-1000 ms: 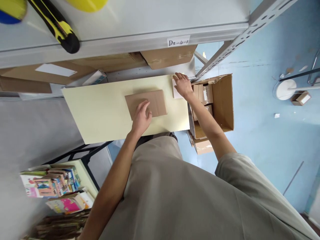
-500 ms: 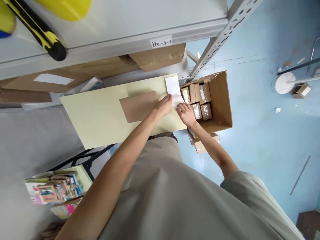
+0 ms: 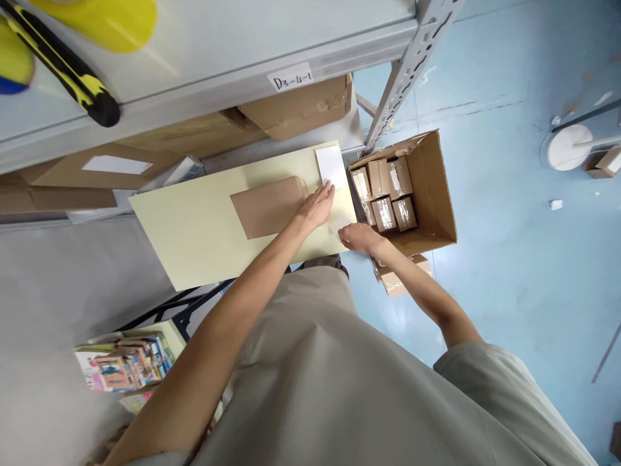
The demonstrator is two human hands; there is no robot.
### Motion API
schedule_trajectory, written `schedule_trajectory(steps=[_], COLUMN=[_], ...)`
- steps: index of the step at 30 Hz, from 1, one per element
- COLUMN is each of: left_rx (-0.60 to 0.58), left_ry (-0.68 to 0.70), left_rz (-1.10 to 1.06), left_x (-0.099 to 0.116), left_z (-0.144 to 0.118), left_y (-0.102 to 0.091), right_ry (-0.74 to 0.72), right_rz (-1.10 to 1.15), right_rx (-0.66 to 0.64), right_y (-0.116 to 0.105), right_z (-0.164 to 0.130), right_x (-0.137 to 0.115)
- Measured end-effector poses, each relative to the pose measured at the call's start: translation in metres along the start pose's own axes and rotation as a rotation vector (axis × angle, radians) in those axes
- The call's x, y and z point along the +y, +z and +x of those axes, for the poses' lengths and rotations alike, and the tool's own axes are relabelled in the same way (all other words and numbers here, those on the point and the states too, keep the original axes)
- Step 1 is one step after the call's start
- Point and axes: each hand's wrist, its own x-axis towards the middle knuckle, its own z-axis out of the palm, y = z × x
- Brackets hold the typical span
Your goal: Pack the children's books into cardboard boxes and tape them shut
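On the pale yellow board (image 3: 194, 226) lies a closed brown cardboard box (image 3: 266, 207). To its right is a stack or strip of white paper labels (image 3: 330, 165). My left hand (image 3: 317, 206) rests between them, fingers stretched out with the tips at the near edge of the white paper. Nearer to me, my right hand (image 3: 358, 237) is closed, pinching a small white label (image 3: 338, 224) at the board's right edge. The pinched part of that label is hidden by the fingers.
An open carton (image 3: 431, 194) with several small taped boxes stands right of the board. A metal shelf (image 3: 242, 45) with a black-and-yellow cutter (image 3: 68, 65) and yellow tape rolls overhangs the far side. Books (image 3: 130, 362) sit at lower left.
My right hand has moved toward me with a white label, away from the left hand. The left hand has stayed by the white paper, its fingers now flatter.
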Motion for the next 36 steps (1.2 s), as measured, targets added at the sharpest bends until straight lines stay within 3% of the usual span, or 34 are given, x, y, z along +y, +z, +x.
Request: schedule_trajectory(steps=[2, 5, 7, 9, 14, 20, 28, 36], left_rx=[0.006, -0.025, -0.012, 0.017, 0.089, 0.182, 0.234, 0.249], left_ry=[0.011, -0.117, -0.192, -0.223, -0.189, -0.184, -0.15, -0.125], left_rz=[-0.188, -0.561, -0.707, -0.775, -0.767, -0.732, -0.775, -0.826], left_x=[0.011, 0.018, 0.017, 0.016, 0.016, 0.0, -0.015, -0.04], left_z=[-0.026, -0.073, -0.102, -0.126, -0.155, -0.163, -0.182, -0.214], left_y=[-0.006, -0.022, -0.037, -0.053, -0.079, -0.08, -0.087, -0.099], right_ry=[-0.074, -0.105, -0.064, -0.053, -0.136, -0.168, -0.14, -0.094], right_rz=[0.264, 0.66, 0.836, 0.932, 0.99, 0.971, 0.879, 0.704], right_rx=[0.06, 0.323, 0.515, 0.611, 0.619, 0.557, 0.533, 0.534], right_y=[-0.013, -0.034, -0.045, -0.055, -0.073, -0.084, -0.08, -0.071], right_z=[-0.006, -0.008, -0.006, -0.002, 0.009, 0.019, 0.025, 0.037], right_x=[0.002, 0.012, 0.019, 0.023, 0.019, 0.005, -0.016, -0.06])
